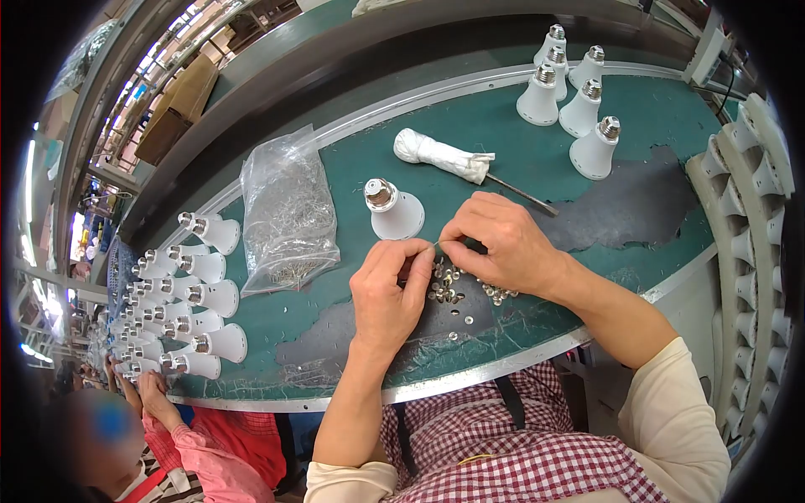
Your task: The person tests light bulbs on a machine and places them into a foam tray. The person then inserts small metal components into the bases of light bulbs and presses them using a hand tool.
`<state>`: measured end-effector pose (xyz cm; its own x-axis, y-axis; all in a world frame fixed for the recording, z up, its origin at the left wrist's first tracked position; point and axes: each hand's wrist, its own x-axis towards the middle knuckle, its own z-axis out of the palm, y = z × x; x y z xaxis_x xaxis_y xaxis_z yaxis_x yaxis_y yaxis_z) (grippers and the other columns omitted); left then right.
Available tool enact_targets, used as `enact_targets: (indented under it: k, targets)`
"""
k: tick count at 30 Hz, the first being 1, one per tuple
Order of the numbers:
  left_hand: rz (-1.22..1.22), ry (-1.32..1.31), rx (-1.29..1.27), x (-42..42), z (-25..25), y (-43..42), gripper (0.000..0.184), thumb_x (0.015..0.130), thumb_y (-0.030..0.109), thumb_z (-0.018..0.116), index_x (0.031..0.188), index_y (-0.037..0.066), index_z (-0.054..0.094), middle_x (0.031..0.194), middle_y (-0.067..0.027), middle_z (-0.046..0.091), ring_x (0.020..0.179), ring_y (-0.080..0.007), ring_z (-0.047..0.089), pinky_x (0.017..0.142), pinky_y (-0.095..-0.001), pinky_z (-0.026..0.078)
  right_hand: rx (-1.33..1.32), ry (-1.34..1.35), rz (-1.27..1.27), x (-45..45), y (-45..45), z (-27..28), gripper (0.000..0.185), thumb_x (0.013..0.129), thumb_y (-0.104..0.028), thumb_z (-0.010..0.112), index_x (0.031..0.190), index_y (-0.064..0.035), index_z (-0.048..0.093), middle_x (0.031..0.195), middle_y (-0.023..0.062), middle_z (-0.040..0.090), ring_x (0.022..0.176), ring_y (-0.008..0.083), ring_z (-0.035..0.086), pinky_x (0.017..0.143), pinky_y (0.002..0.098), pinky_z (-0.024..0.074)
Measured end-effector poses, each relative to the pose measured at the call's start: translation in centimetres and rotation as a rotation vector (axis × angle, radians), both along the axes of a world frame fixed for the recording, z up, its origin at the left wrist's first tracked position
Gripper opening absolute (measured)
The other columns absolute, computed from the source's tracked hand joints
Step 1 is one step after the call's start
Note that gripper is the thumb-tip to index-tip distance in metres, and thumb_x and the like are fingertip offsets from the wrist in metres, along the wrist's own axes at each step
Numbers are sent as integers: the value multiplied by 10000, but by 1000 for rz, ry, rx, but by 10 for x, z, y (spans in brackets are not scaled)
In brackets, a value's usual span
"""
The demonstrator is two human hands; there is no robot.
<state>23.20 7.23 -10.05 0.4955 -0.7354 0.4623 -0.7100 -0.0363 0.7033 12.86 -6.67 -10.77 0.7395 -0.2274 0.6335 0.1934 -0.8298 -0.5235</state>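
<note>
My left hand (392, 281) and my right hand (501, 237) meet fingertip to fingertip above the bench, both closed in a pinch. Whatever sits between the fingertips is too small to name. Right below them lies a heap of small shiny metal caps (447, 289), partly covered by my right hand. A white LED bulb (397, 215) with a silver screw base stands upright just beyond my left hand. Farther back rests a tool with a white-wrapped handle (440, 157) and a thin metal shaft pointing right.
A clear plastic bag (289, 214) of thin metal pins lies left of centre. Many bulbs (214, 298) crowd the left end; several more (581, 109) stand at the back right. Racks of white bulb housings (741, 243) line the right side. A co-worker's hand (157, 398) is at lower left.
</note>
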Motion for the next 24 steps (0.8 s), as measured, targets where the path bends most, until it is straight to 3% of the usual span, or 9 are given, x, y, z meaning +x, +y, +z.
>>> enact_targets:
  k: [5, 7, 14, 18, 21, 23, 24]
  targets:
    - [2, 8, -10, 0, -1, 0, 79, 778, 25, 636, 841, -15, 611, 718, -77, 600, 595, -125, 540, 563, -240, 437, -19, -5, -12, 1, 0, 0, 68, 694, -85, 645, 712, -49, 591, 697, 56, 559, 687, 232, 541, 615, 341, 419]
    - [-26, -63, -42, 1, -3, -1, 77, 748, -3, 635, 814, 3, 596, 707, -94, 577, 591, -198, 549, 528, -295, 444, -24, 1, -6, 0, 0, 0, 70, 692, -88, 646, 710, -49, 590, 697, 56, 559, 687, 229, 541, 615, 339, 417]
    - [-9, -38, -28, -5, -5, -2, 75, 736, -18, 629, 795, 2, 586, 696, -94, 563, 607, -208, 542, 540, -305, 437, -35, 3, -49, 0, 6, 1, 86, 661, -25, 654, 679, -45, 573, 671, 61, 551, 629, 230, 521, 577, 333, 395]
    - [42, -92, -53, -9, -6, -6, 85, 732, -29, 623, 800, 2, 582, 692, -94, 558, 615, -217, 538, 544, -315, 432, -147, -29, -164, 2, 14, 2, 111, 668, -80, 633, 647, -65, 525, 630, 64, 490, 643, 242, 498, 584, 357, 390]
    - [49, -129, -80, -6, -6, -5, 92, 734, -29, 623, 811, 2, 583, 703, -95, 559, 633, -229, 537, 561, -321, 434, -81, -48, -130, 1, 10, 5, 94, 714, -94, 631, 687, -34, 564, 630, 56, 532, 609, 184, 524, 562, 318, 410]
    - [45, -135, -92, -2, -6, -3, 93, 736, -27, 625, 815, 1, 583, 711, -95, 560, 645, -235, 537, 573, -324, 436, 716, 196, 102, -4, 7, 14, 128, 771, -125, 622, 753, 1, 611, 650, 48, 592, 580, 107, 538, 538, 264, 426]
    - [17, -171, -98, 0, -5, -3, 84, 756, -18, 622, 830, 0, 588, 729, -95, 572, 638, -207, 548, 576, -293, 442, 716, 198, 102, -4, 6, 13, 128, 771, -125, 622, 753, 1, 611, 650, 48, 592, 580, 107, 538, 538, 264, 426]
